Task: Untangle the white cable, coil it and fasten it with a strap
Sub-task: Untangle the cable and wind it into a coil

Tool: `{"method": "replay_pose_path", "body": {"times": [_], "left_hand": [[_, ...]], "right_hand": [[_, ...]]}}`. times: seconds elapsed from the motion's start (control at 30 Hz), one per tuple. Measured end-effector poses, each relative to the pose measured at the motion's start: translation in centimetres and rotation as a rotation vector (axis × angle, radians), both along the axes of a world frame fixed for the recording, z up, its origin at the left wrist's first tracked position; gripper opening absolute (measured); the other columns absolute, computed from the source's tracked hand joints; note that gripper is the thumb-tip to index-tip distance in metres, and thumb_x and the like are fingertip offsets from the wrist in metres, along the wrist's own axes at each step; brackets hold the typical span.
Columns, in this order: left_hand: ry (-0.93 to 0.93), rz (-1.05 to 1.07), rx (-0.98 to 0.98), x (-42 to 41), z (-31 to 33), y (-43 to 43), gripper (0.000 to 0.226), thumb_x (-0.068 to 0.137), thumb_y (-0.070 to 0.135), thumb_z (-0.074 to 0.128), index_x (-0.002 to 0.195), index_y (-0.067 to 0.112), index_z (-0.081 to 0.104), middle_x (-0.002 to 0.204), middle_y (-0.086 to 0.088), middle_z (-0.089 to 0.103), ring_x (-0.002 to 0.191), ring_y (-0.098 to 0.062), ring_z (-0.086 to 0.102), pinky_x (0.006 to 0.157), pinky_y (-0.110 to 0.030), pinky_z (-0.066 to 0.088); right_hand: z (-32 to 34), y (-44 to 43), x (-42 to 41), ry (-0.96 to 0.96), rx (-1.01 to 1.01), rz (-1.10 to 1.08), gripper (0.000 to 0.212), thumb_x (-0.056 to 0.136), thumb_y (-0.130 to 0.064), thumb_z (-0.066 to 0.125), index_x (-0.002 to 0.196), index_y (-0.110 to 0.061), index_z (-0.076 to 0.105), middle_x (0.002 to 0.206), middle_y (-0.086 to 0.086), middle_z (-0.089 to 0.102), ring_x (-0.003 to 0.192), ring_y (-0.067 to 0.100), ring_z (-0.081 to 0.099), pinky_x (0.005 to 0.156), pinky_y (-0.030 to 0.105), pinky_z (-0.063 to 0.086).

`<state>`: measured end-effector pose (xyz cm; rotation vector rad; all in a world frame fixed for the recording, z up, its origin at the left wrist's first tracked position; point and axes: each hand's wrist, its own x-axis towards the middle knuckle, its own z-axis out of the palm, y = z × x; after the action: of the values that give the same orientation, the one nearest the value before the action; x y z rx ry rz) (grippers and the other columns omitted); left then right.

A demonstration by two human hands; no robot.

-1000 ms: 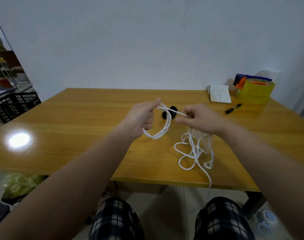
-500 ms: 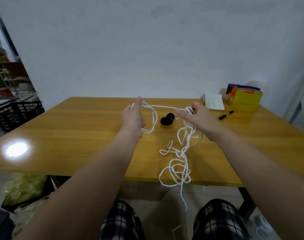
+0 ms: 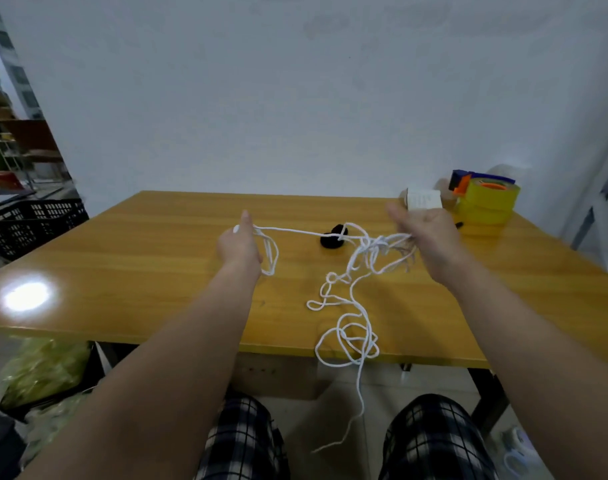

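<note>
Where the cable hangs nearest, its loose end drops off the worktop edge toward the lap, and above that edge lie tangled loops. Farther in, the knot sits just left of the right hand, whose fingers look part open and blurred; its grip cannot be told. From the knot one taut strand runs leftward to the left hand, closed on a few finished loops. Behind the strand rests the strap.
</note>
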<state>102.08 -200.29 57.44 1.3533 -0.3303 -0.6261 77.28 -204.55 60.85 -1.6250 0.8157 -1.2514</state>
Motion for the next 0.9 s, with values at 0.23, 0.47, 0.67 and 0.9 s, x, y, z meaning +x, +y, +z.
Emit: {"method": "replay_pose_path", "body": {"times": [0.23,0.47,0.67,0.9], "left_hand": [[0.113,0.082,-0.232,2.2,2.4,0.0,0.042,0.095,0.045,0.049,0.065,0.017,0.044,0.047,0.002,0.038,0.035,-0.014,0.033,0.04,-0.019,0.027],[0.07,-0.474,-0.278,-4.5,3.5,-0.7,0.042,0.094,0.046,0.05,0.066,0.02,0.034,0.041,0.01,0.02,0.033,-0.007,0.015,0.034,-0.018,0.014],[0.078,-0.612,-0.185,-4.7,4.2,-0.3,0.052,0.091,0.061,0.041,0.061,0.022,0.025,0.044,0.008,0.015,0.034,-0.009,0.012,0.037,-0.02,0.01],[0.065,-1.013,-0.027,-5.5,3.7,1.2,0.056,0.09,0.067,0.033,0.06,0.021,0.024,0.048,0.005,0.027,0.034,-0.006,0.022,0.034,-0.015,0.012]], "right_hand": [[-5.8,-3.1,-4.3,1.18,0.226,-0.441,0.066,0.084,-0.072,0.032,0.083,-0.012,0.061,0.078,0.004,0.059,0.076,0.023,0.057,0.072,0.036,0.049],[-1.0,0.0,2.8,0.634,-0.168,-0.182,0.043,0.089,-0.049,0.05,0.115,-0.015,0.047,0.108,0.002,0.057,0.094,0.017,0.054,0.078,0.03,0.042],[-0.5,0.6,4.4,0.466,-0.005,0.163,0.033,0.091,-0.028,0.058,0.118,-0.011,0.051,0.064,0.004,0.059,0.043,0.007,0.047,0.044,0.02,0.04],[0.4,-1.1,3.2,0.321,-0.211,-0.039,0.049,0.097,-0.04,0.04,0.062,-0.013,0.061,0.047,-0.002,0.031,0.035,0.003,0.029,0.04,0.015,0.022]]}}
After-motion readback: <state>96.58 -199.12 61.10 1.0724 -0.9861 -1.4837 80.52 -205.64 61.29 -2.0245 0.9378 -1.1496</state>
